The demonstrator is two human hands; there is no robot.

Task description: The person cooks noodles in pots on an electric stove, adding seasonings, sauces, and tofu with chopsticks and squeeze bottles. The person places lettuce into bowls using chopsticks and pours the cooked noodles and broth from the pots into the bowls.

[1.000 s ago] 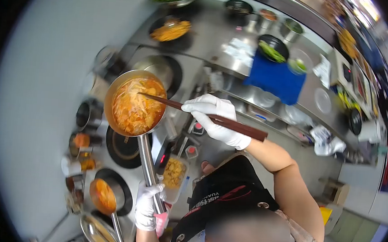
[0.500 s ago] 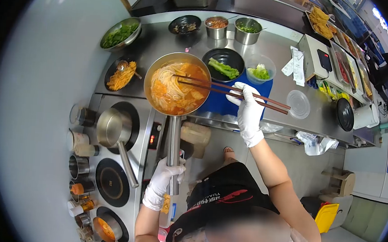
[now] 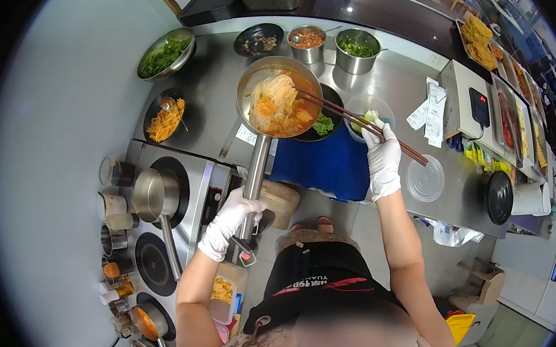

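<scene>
My left hand (image 3: 231, 218), in a white glove, is wrapped round the long metal handle of a pan (image 3: 258, 166). Noodles (image 3: 274, 96) in orange-red soup fill that pan, which is held up over the counter and overlaps a black bowl of greens (image 3: 323, 126). Long brown chopsticks (image 3: 359, 122) are gripped in my gloved right hand (image 3: 383, 156), their tips at the noodles in the pan. Beneath my right fingers is a clear round container with lettuce (image 3: 358, 108). A blue cloth (image 3: 322, 167) lies just below the bowl.
An empty pot (image 3: 155, 194) stands on the left stove beside a bare hob (image 3: 156, 263). Along the counter are a bowl of leaves (image 3: 168, 54), shredded orange food (image 3: 166, 119), metal tubs (image 3: 355, 59), paper slips (image 3: 434, 113) and a clear lid (image 3: 426, 178).
The pan has moved from over the stove, up and right, to over the counter. My right hand and the chopsticks have shifted right with it. The noodles are now bunched toward the pan's upper left.
</scene>
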